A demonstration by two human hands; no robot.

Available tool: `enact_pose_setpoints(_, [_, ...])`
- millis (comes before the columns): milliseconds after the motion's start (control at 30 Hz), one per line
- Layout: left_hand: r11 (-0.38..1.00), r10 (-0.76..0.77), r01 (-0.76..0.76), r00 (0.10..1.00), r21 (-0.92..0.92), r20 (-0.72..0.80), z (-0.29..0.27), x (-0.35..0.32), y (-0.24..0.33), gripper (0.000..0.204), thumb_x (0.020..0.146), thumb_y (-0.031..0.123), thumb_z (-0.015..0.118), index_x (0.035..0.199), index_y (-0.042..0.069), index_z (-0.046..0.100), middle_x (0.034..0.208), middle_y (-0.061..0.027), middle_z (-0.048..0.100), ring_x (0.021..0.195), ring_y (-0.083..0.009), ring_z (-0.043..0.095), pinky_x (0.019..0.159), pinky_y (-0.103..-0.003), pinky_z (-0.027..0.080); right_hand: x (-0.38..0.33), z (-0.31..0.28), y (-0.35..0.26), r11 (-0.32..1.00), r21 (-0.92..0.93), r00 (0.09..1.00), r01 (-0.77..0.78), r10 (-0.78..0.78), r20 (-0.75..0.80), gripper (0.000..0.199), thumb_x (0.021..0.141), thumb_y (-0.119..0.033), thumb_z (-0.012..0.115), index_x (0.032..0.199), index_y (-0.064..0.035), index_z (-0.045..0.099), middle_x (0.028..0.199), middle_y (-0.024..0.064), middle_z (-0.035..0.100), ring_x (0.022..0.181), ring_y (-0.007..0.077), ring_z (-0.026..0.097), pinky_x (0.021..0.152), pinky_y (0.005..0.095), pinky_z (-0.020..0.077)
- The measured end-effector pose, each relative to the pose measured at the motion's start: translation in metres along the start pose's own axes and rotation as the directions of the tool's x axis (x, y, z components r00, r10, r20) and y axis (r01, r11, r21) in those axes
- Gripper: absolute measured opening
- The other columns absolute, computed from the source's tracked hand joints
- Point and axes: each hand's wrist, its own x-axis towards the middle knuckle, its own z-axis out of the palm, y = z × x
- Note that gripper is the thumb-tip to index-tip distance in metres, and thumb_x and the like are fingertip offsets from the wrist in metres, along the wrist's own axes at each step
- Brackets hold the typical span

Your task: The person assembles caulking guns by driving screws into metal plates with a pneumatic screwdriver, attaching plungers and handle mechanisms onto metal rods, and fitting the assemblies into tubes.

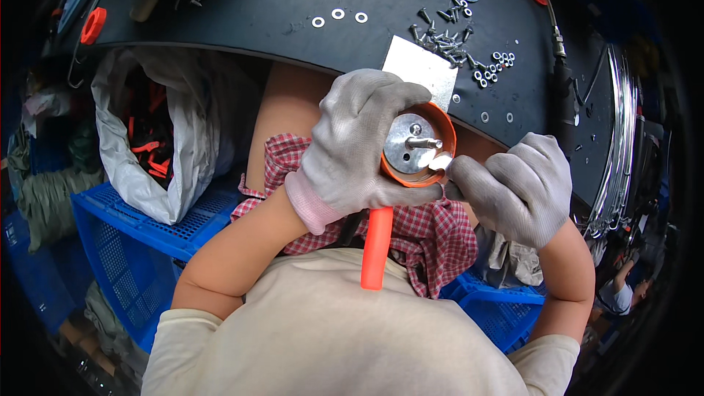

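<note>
**Orange fitting held over the lap, metal disc already seated on its stud**

While the work is kept close above the lap, an orange round fitting with a long orange handle hanging below it is gripped in the gloved left hand, whose fingers are wrapped around its rim. A metal disc is seen already seated inside the cup, with a threaded stud standing out through its centre. The gloved right hand is closed against the lower right rim, its fingertips pinched on something too small to be made out. No washer or nut can be seen on the stud, so the fastening is judged not yet done. Beyond the hands, a flat metal plate is laid at the edge of the dark counter. Farther back, loose screws and washers are scattered, apparently yet to be used.
</note>
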Motion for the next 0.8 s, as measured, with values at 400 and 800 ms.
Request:
enact_pose_setpoints(400, [0.996,-0.042,0.046,0.997,-0.072,0.066,-0.011,-0.002,0.000,0.081,0.056,0.051,0.084,0.117,0.005,0.054,0.109,-0.0128,0.052,0.106,-0.0332,0.051,0.094,-0.045,0.042,-0.030,-0.002,0.010,0.825,0.012,0.743,-0.564,0.515,-0.427,0.023,0.074,-0.024,0.078,0.091,-0.0094,0.072,0.069,0.0010,0.061,0.058,0.0157,0.057,0.054,0.0280,0.0414])
enact_pose_setpoints(800, [0.612,-0.347,0.170,0.935,-0.773,-0.068,-0.036,-0.019,0.028,0.025,0.092,0.004,0.057,0.115,0.002,0.047,0.097,-0.0150,0.065,0.080,-0.0152,0.064,0.072,-0.027,0.055,-0.107,0.008,0.055,0.149,-0.294,0.222,-0.944,0.947,-0.232,0.049,0.084,-0.031,0.064,0.122,-0.0013,0.055,0.103,0.0187,0.061,0.077,0.0291,0.066,0.076,0.0383,0.0529])
